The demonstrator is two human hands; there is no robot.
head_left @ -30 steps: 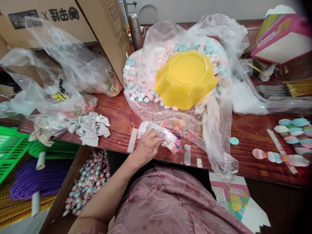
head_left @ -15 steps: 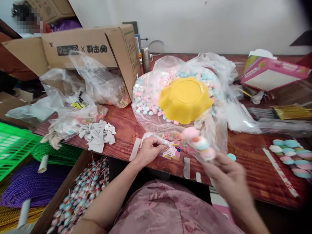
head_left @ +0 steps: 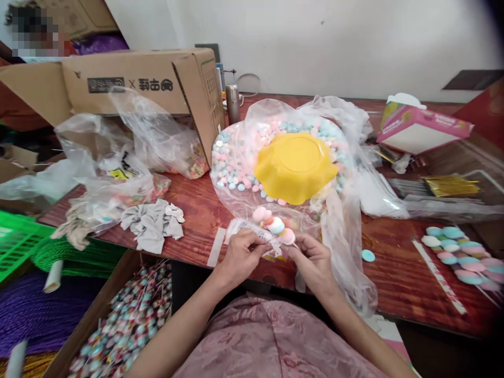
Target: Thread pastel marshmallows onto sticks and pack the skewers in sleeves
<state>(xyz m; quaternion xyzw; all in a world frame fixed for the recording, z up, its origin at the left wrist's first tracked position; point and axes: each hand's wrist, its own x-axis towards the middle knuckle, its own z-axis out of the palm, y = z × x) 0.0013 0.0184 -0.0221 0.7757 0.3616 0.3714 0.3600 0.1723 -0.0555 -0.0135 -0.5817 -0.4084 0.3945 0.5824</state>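
At the worktop's (head_left: pixel 397 270) near edge, the left hand (head_left: pixel 241 256), nearly closed, pinches a printed bag (head_left: pixel 247 227); the right hand (head_left: pixel 316 258), likewise closed, holds a pastel skewer (head_left: pixel 276 226).

Printed in black across the cardboard box (head_left: pixel 134 68), upper left of the frame: "×" (head_left: pixel 132 84), beside characters (head_left: pixel 155 85) too unclear to read. Likewise illegible: lettering on the pink box (head_left: pixel 429 124), upper right, and the clear wrapper (head_left: pixel 241 226), center.
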